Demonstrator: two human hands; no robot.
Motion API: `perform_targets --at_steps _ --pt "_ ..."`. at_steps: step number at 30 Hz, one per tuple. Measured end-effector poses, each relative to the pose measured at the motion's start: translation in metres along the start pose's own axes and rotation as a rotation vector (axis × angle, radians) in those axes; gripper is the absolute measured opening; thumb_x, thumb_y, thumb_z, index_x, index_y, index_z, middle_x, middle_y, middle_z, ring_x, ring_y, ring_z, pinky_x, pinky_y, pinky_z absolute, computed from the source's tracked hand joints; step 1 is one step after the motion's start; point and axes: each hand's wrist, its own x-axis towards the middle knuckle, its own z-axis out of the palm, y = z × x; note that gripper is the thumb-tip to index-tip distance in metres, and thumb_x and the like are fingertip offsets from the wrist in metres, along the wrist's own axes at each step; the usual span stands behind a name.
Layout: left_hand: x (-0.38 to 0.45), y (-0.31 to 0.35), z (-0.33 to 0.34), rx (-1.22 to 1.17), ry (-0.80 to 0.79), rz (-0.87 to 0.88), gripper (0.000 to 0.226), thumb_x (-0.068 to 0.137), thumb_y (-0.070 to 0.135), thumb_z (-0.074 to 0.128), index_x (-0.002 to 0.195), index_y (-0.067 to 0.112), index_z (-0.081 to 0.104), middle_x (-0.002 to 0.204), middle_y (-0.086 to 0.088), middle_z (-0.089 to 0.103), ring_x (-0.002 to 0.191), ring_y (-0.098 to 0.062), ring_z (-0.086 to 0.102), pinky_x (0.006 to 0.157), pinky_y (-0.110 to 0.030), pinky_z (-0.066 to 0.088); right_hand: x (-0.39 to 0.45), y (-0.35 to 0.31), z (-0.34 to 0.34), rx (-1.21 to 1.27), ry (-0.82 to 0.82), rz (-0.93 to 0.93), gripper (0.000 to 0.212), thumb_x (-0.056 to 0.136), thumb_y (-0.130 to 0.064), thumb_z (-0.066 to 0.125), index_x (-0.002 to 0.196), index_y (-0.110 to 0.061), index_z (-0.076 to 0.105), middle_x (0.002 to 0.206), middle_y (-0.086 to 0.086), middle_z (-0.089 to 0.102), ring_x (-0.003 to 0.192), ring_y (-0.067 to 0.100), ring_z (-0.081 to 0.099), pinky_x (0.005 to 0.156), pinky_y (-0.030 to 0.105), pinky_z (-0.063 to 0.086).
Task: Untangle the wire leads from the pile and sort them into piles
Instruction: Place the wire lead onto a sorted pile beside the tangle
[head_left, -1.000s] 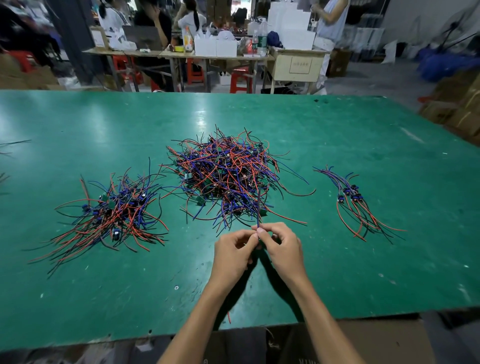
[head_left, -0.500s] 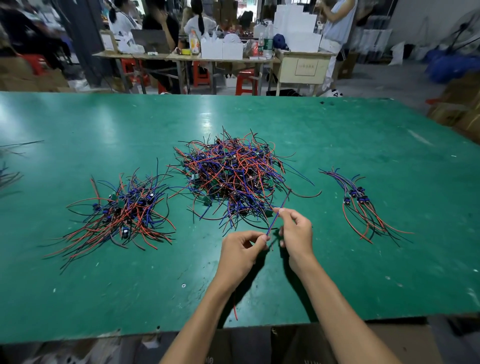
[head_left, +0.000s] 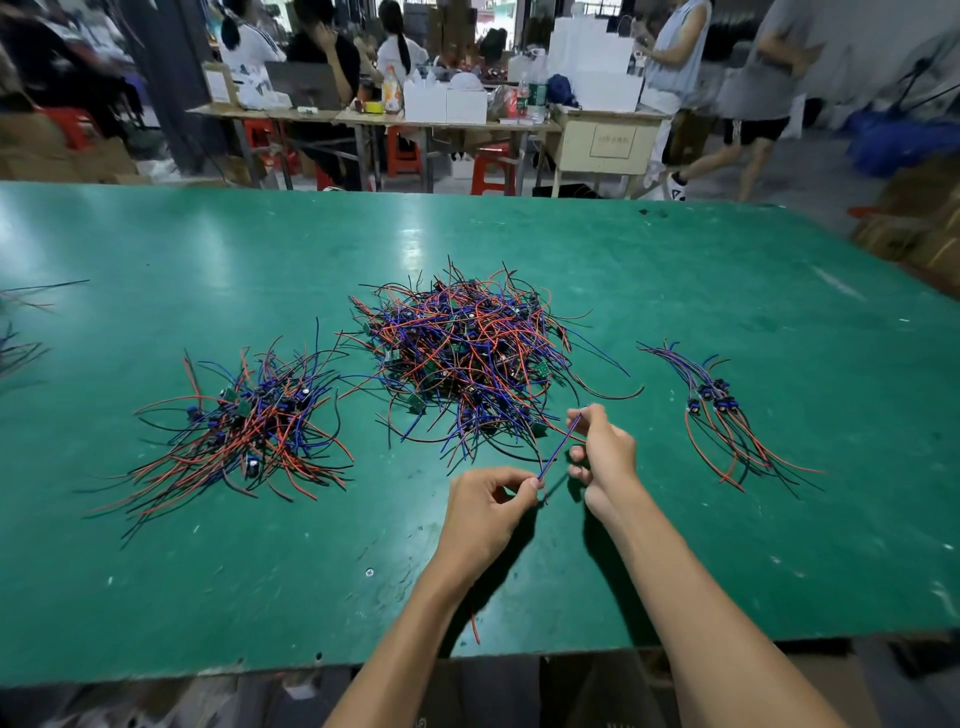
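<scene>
Head view.

Table (head_left: 208, 571): green, worn top.

Main pile (head_left: 467, 358): tangled red, blue and black leads, table centre, just beyond the hands.

Left pile (head_left: 249, 421): sorted leads, loosely fanned, well apart from the main pile.

Right pile (head_left: 722, 410): small, leads lying roughly parallel, near the right hand.

Lead (head_left: 558, 449): blue-and-red pair, stretched taut between both hands, above the table at the main pile's near edge.

Left hand (head_left: 488, 512): pinches the lead's lower end.

Right hand (head_left: 602, 452): pinches the upper end, other fingers curled.

Step in hand: one lead seemingly drawn free of the tangle. Next, by judgement: confirm it trails no others, then lay it in the matching pile.
</scene>
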Motion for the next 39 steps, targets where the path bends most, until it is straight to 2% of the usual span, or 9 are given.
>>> perform_targets --at_steps 4,9,13,18,24,27,32,35,39 --pt "-0.001 0.000 0.001 0.002 -0.018 0.011 0.013 0.093 0.020 0.071 0.084 0.015 0.080 0.069 -0.006 0.073 0.047 -0.006 0.044 0.049 -0.022 0.036 0.003 -0.008 -0.006 0.054 -0.035 0.118 0.014 0.090 -0.023 0.055 0.080 -0.017 0.062 0.080 -0.003 0.060 0.047 0.012 0.030 0.040 0.016 0.021" --pt "-0.001 -0.001 0.000 0.017 -0.023 0.022 0.013 0.092 0.022 0.073 0.081 0.020 0.079 0.060 0.007 0.067 0.048 -0.008 0.042 0.049 -0.024 0.034 0.004 -0.016 -0.011 0.132 -0.101 0.239 0.019 0.088 -0.023 0.051 0.070 -0.019 0.053 0.071 -0.006 0.054 0.050 0.011 0.024 0.041 0.019 0.017" --pt "-0.002 -0.001 -0.001 0.012 -0.023 0.022 0.012 0.092 0.024 0.072 0.085 0.019 0.080 0.072 -0.003 0.074 0.050 -0.008 0.045 0.050 -0.023 0.037 0.004 -0.014 -0.011 0.083 -0.101 0.196 0.018 0.091 -0.025 0.053 0.078 -0.018 0.062 0.078 -0.003 0.057 0.051 0.011 0.030 0.040 0.020 0.023" --pt "-0.002 -0.001 -0.002 0.020 -0.011 0.024 0.012 0.092 0.021 0.071 0.085 0.019 0.080 0.070 -0.003 0.074 0.048 -0.005 0.046 0.050 -0.021 0.038 0.006 -0.009 -0.011 0.100 -0.089 0.152 0.016 0.094 -0.021 0.054 0.094 -0.014 0.069 0.087 0.000 0.061 0.051 0.011 0.035 0.039 0.018 0.027" --pt "-0.002 0.000 -0.001 0.019 -0.021 0.016 0.011 0.093 0.021 0.071 0.086 0.019 0.080 0.071 -0.005 0.074 0.052 -0.010 0.049 0.054 -0.026 0.041 0.007 -0.009 -0.011 0.145 -0.082 0.159 0.012 0.093 -0.023 0.055 0.088 -0.018 0.065 0.081 -0.002 0.059 0.052 0.011 0.036 0.040 0.019 0.030" --pt "-0.002 -0.001 -0.002 0.017 -0.020 0.009 0.012 0.093 0.022 0.071 0.086 0.019 0.080 0.072 -0.006 0.074 0.054 -0.011 0.051 0.055 -0.025 0.042 0.006 -0.006 -0.014 0.153 -0.126 0.095 0.015 0.094 -0.029 0.059 0.087 -0.019 0.068 0.082 -0.002 0.063 0.051 0.010 0.039 0.041 0.020 0.031" --pt "-0.001 -0.004 -0.003 -0.042 -0.021 -0.026 0.011 0.094 0.022 0.070 0.088 0.019 0.079 0.070 0.001 0.073 0.050 -0.008 0.050 0.052 -0.023 0.044 -0.008 0.017 -0.029 -0.105 -0.435 -0.208 0.033 0.088 -0.050 0.067 0.103 -0.024 0.080 0.092 -0.002 0.075 0.051 0.007 0.043 0.045 0.016 0.035" --pt "0.000 -0.005 -0.003 -0.056 -0.048 -0.019 0.011 0.096 0.023 0.068 0.093 0.021 0.078 0.075 -0.001 0.075 0.052 -0.013 0.053 0.050 -0.023 0.046 -0.013 0.029 -0.039 -0.256 -0.576 -0.330 0.015 0.091 -0.031 0.074 0.102 -0.023 0.081 0.081 -0.001 0.074 0.056 0.003 0.050 0.050 0.014 0.039" --pt "0.003 -0.003 -0.005 -0.134 -0.111 -0.079 0.011 0.096 0.025 0.069 0.105 0.023 0.075 0.085 -0.004 0.076 0.052 -0.013 0.057 0.049 -0.024 0.047 -0.015 0.030 -0.039 -0.227 -0.529 -0.366 0.013 0.096 -0.018 0.069 0.094 -0.019 0.081 0.073 0.003 0.072 0.058 0.006 0.058 0.054 0.015 0.045"
